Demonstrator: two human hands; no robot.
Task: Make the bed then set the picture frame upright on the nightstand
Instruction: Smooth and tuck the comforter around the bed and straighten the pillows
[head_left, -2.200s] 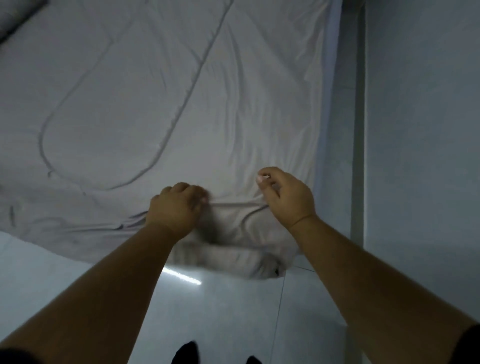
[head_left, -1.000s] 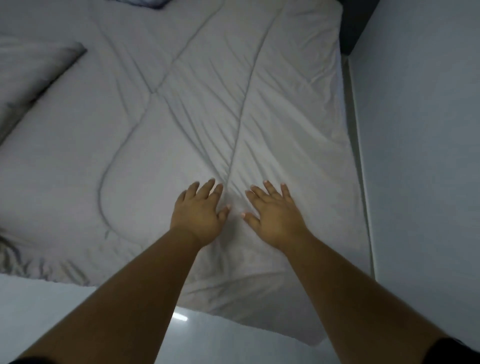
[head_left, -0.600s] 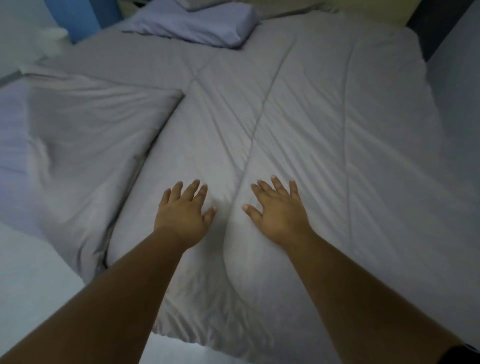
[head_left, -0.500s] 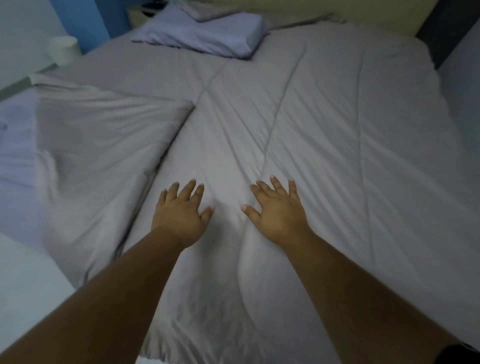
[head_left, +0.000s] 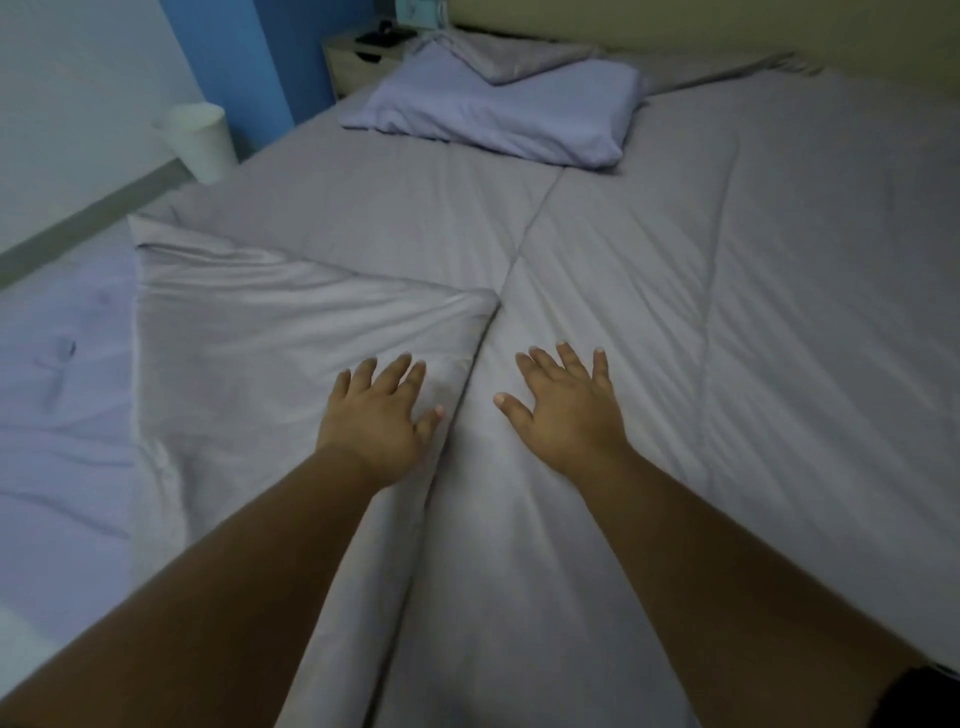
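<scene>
Since half a second ago the head view has tipped up toward the headboard, bringing the pale wooden nightstand (head_left: 358, 60) into sight at the far left corner, and the left hand (head_left: 376, 413) has slid onto the folded-back flap. Both palms lie flat with fingers spread, gripping nothing: the left hand rests on the turned-over corner of the grey quilted comforter (head_left: 649, 291), the right hand (head_left: 569, 410) on the smooth part just beside the fold's ridge, the two hands near each other but apart.

Bed-making looks to be the step in hand, and only partly done. The flap leaves the lavender fitted sheet (head_left: 62, 395) bare along the left side, and a lavender pillow (head_left: 498, 117) sits at the head with a grey cloth bunched on its far end. A white cylindrical bin (head_left: 200, 140) stands on the floor by the blue wall.

Next, I judge, the flap wants lifting by its free edge and drawing leftward over the bare sheet, then smoothing. Dark objects lie on the nightstand, too small to tell whether one is the picture frame.
</scene>
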